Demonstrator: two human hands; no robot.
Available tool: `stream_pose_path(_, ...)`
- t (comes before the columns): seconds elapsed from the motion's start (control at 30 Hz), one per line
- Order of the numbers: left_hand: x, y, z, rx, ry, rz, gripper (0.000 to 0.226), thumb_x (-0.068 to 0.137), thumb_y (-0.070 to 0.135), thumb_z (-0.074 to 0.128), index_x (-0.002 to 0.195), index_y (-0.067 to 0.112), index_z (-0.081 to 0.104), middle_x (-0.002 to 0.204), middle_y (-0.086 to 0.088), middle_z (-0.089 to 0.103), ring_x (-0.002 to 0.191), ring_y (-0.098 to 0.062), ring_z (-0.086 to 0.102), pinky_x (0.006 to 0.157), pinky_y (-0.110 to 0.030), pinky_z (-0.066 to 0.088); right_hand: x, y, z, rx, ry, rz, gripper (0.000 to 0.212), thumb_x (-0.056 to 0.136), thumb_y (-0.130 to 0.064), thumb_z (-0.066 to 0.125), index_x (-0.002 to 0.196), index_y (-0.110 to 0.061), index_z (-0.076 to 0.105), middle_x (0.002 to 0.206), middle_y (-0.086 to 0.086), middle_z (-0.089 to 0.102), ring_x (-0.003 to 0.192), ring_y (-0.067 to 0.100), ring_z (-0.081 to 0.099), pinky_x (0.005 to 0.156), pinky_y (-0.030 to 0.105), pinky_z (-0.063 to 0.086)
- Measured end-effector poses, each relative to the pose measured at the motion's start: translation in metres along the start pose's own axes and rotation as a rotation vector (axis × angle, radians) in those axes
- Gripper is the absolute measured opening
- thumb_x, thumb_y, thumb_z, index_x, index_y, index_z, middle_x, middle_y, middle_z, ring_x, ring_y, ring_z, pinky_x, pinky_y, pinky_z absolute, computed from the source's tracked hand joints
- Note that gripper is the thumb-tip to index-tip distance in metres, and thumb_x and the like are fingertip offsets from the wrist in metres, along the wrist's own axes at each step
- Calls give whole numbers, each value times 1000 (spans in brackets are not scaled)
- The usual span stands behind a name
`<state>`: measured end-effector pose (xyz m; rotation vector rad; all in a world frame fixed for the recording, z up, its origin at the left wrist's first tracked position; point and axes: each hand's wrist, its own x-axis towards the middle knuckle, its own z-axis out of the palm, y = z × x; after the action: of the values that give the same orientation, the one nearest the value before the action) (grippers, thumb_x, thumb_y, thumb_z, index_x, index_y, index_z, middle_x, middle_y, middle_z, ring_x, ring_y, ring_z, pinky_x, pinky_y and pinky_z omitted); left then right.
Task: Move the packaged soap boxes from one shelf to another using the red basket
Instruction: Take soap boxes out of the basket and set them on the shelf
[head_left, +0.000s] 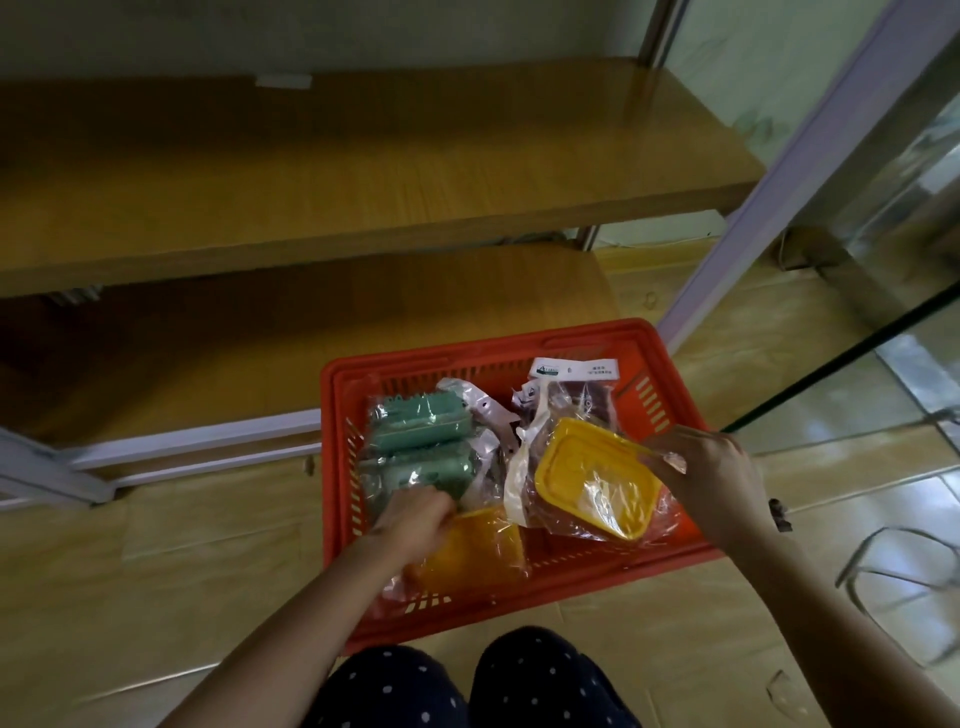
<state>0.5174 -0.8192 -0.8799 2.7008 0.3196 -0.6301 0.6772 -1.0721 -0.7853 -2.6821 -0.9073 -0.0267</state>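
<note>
A red basket sits on the floor in front of my knees, holding several soap boxes in clear bags. My right hand pinches the bag of a yellow soap box at its upper right edge. My left hand reaches into the basket's left side and closes on the lower of two green soap boxes; the other green box lies just above it. An orange-yellow box lies under my left wrist. A dark red packaged box stands at the basket's back.
Beyond the basket stands a wooden shelf with a lower wooden shelf beneath it. A glass cabinet with a pale frame rises at the right. A wire stand lies on the floor by my right forearm.
</note>
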Motion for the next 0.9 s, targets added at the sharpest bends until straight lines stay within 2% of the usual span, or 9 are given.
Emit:
stream_pose_path(0.1, -31, 12, -38, -42, 22, -7, 21, 93, 22, 45, 92, 16, 65, 81, 0, 57, 79, -14, 54, 72, -24, 36, 5, -17, -32, -4, -43, 28, 10, 78, -29, 72, 85, -23, 74, 86, -3, 73, 78, 24, 68, 63, 32, 51)
stream_pose_path(0.17, -56, 22, -72, -85, 28, -24, 21, 93, 22, 45, 87, 18, 65, 78, 1, 58, 73, -12, 52, 73, -24, 42, 8, -32, -67, 9, -48, 16, 10, 76, -32, 69, 82, -24, 73, 80, -2, 73, 72, 27, 68, 59, 34, 53)
stream_pose_path(0.27, -96, 37, -133, -116, 58, -49, 21, 93, 22, 46, 90, 16, 66, 83, -3, 64, 80, -16, 59, 83, -31, 47, 15, -62, -131, 30, -33, -8, 8, 74, -31, 70, 76, -24, 71, 73, -3, 72, 65, 28, 67, 54, 33, 51)
stream_pose_path(0.4, -153, 56, -216, -84, 104, -102, 21, 90, 24, 46, 89, 16, 65, 94, -5, 69, 89, -21, 64, 73, -30, 46, 28, -103, -224, -5, -29, -50, 7, 72, -21, 78, 76, -23, 72, 69, -6, 71, 61, 23, 67, 51, 25, 43)
stream_pose_path(0.53, -217, 67, -306, -67, 172, -159, 26, 91, 36, 46, 97, 21, 66, 99, -1, 70, 95, -21, 65, 75, -31, 48, 43, -145, -316, -11, -2, -127, 12, 69, -17, 81, 75, -22, 73, 68, -6, 70, 57, 20, 66, 48, 26, 47)
stream_pose_path(0.67, -280, 79, -398, 8, 216, -203, 26, 94, 34, 43, 97, 18, 64, 99, -3, 68, 95, -21, 61, 74, -30, 43, 61, -191, -400, -2, 33, -218, 13, 66, -19, 83, 73, -23, 73, 66, -8, 70, 55, 18, 66, 46, 26, 48)
stream_pose_path(0.8, -342, 90, -488, 36, 310, -254, 24, 94, 35, 45, 98, 21, 64, 90, 3, 64, 85, -14, 58, 72, -25, 37, 82, -237, -476, -4, 56, -314, 9, 70, -26, 80, 75, -25, 73, 71, -8, 72, 62, 16, 69, 58, 28, 51)
stream_pose_path(0.87, -371, 93, -528, 19, 361, -269, 24, 92, 38, 49, 102, 23, 65, 87, 7, 62, 82, -11, 57, 75, -24, 40, 94, -258, -504, 20, 81, -344, 8, 73, -29, 78, 78, -26, 73, 76, -8, 73, 69, 18, 70, 66, 32, 52)
stream_pose_path(0.9, -384, 93, -545, 11, 387, -284, 24, 91, 39, 51, 102, 23, 65, 83, 10, 59, 78, -7, 55, 71, -21, 41, 100, -269, -516, 42, 74, -371, 7, 75, -29, 76, 80, -25, 73, 80, -7, 73, 73, 20, 70, 71, 34, 51)
